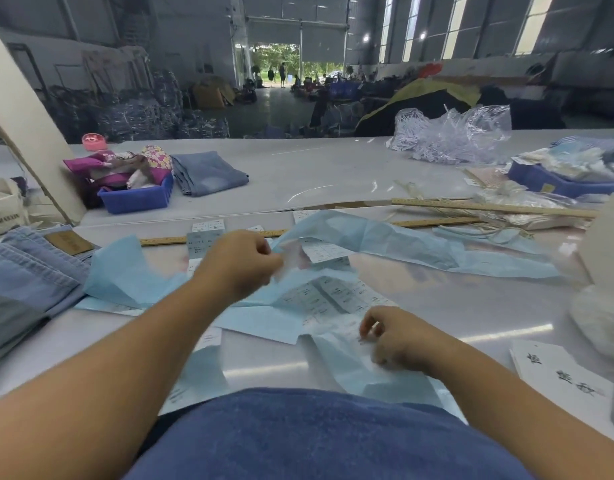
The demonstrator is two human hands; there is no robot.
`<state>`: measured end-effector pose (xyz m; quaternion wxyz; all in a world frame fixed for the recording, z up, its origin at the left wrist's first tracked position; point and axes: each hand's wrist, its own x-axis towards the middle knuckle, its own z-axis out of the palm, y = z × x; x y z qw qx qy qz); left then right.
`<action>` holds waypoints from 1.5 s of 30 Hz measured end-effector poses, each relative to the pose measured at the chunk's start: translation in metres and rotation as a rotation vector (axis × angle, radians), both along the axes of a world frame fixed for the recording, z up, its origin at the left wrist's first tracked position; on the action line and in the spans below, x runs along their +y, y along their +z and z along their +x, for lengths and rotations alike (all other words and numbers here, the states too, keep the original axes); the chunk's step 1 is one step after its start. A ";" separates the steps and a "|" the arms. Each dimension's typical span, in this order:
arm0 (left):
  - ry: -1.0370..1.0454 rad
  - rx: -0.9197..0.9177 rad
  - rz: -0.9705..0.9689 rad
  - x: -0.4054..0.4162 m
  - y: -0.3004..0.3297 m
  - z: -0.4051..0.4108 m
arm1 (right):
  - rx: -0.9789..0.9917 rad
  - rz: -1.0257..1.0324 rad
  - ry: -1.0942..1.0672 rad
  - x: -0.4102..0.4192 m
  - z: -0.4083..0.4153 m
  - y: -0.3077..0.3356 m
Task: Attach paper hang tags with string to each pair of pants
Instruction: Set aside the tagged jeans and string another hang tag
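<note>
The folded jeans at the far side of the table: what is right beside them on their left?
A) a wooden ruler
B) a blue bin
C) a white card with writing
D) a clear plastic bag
B: the folded jeans lie right beside the blue bin, which sits on their left.
</note>
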<state>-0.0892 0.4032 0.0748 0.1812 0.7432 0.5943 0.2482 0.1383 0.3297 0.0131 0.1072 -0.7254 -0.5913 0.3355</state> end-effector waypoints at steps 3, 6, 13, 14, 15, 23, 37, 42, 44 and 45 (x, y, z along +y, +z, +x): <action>-0.067 0.254 0.242 -0.029 0.030 0.041 | 0.030 0.230 -0.042 -0.015 0.013 0.030; -0.286 0.466 0.360 -0.073 0.053 0.100 | 0.578 0.324 -0.231 -0.047 0.044 0.070; -0.657 0.607 0.528 -0.147 0.095 0.230 | 0.854 0.265 -0.326 -0.127 0.130 0.100; -0.697 0.626 0.530 -0.156 0.097 0.245 | 0.905 0.273 -0.357 -0.136 0.141 0.099; -0.731 0.650 0.533 -0.164 0.097 0.257 | 0.945 0.276 -0.378 -0.145 0.152 0.098; -0.922 0.818 0.196 -0.169 0.072 0.318 | 0.696 0.389 -0.644 -0.169 0.208 0.057; -0.567 0.665 -0.330 -0.140 -0.043 0.309 | 0.208 0.402 -0.915 -0.155 0.170 -0.053; -0.552 0.570 -0.350 -0.140 -0.055 0.311 | 0.130 0.373 -0.858 -0.158 0.168 -0.057; -0.547 0.553 -0.325 -0.139 -0.058 0.311 | 0.106 0.366 -0.853 -0.158 0.167 -0.058; -0.546 0.550 -0.321 -0.138 -0.060 0.311 | 0.096 0.366 -0.849 -0.159 0.167 -0.059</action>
